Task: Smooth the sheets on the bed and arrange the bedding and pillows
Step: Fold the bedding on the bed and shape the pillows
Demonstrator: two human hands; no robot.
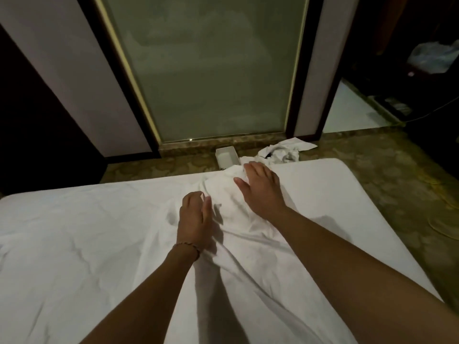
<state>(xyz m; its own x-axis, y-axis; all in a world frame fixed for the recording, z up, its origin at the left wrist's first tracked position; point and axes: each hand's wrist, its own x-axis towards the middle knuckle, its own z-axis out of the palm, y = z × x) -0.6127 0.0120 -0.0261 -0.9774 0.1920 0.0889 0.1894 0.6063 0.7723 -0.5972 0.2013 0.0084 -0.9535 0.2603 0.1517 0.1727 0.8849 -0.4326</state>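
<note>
Head view: white sheet (74,244) wrinkled over bed across lower frame; left hand (193,220) at centre, fingers curled loosely on sheet; right hand (260,188) just right, fingers spread flat on bunched fold.

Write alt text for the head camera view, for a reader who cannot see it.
Two bare hands press on a wrinkled white sheet across a bed: the left hand, a bracelet at its wrist, lies beside a fold, and the right hand lies open on bunched fabric near the far edge. Beyond, crumpled white cloth and a small white box lie on the floor before a frosted glass panel.
</note>
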